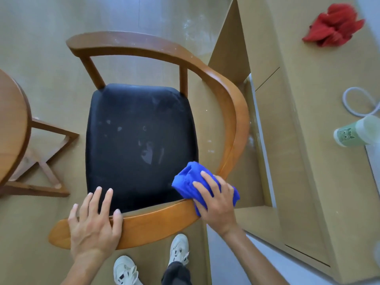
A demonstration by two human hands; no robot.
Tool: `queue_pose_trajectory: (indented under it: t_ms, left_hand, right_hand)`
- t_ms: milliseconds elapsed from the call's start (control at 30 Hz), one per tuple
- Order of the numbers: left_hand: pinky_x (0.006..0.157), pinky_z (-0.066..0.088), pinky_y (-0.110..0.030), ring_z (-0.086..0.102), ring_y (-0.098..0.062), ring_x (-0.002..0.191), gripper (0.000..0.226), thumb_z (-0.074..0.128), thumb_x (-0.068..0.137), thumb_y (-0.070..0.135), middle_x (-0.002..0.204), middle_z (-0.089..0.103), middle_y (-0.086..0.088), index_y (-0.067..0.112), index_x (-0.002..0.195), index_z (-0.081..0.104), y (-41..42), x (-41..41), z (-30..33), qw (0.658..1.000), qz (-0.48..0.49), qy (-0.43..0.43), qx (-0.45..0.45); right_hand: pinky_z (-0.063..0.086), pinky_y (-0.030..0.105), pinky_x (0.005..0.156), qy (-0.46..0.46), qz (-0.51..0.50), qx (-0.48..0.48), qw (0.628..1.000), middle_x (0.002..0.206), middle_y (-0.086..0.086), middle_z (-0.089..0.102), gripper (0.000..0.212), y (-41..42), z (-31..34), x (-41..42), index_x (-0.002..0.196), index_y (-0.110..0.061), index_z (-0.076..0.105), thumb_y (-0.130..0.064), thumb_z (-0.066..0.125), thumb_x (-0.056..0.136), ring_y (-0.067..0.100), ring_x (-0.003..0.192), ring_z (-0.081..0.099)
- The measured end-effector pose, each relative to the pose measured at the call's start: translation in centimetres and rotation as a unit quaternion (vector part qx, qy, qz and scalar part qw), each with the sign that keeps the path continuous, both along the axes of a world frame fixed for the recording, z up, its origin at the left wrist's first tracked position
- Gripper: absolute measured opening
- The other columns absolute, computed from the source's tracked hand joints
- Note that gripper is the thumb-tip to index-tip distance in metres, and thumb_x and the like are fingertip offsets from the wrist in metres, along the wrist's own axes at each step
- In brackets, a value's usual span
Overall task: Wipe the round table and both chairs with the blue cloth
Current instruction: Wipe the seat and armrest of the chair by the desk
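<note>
Right hand grip presses the blue cloth on the chair rail; left hand lies spread. Cloth could slip off.

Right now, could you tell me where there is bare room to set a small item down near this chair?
The black seat is bare. The cabinet top has a free patch between the red cloth and the green cup. The near backrest rail is crowded by the left hand, the right hand and the blue cloth.
</note>
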State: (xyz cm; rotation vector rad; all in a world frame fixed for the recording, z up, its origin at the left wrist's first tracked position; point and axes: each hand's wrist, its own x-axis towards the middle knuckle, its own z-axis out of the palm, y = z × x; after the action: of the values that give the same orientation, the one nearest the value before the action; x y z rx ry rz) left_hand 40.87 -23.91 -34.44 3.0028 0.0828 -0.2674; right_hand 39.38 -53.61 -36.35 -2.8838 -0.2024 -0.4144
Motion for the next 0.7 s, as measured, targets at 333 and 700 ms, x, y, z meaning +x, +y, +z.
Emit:
queue_pose_trajectory:
  t_ms: [333, 700]
  left_hand:
    - [0.110, 0.025, -0.053, 0.047, -0.036, 0.128, 0.061, 0.029, 0.086, 0.039, 0.142, 0.049, -0.018, 0.011, 0.131, 0.059, -0.2, -0.1, -0.3, 0.999, -0.003, -0.035, 0.001]
    - [0.095, 0.037, -0.061, 0.055, -0.038, 0.120, 0.054, 0.032, 0.081, 0.032, 0.132, 0.058, -0.017, 0.015, 0.113, 0.072, -2.5, 1.1, 0.7, 0.997, 0.056, -0.022, -0.045]
  right_hand:
    - [0.042, 0.051, 0.090, -0.050, -0.124, -0.067, 0.989, 0.146, 0.008, 0.039, 0.047, -7.2, 2.3, 11.0, 0.124, -0.022, 0.054, -0.021, 0.067, 0.079, 0.035, 0.130, 0.040]
    - [0.037, 0.060, 0.100, 0.071, -0.196, 0.015, 0.978, 0.150, 0.011, 0.029, 0.046, -7.9, 6.0, 13.4, 0.135, -0.028, 0.043, -0.043, 0.045, 0.092, 0.036, 0.130, 0.036]
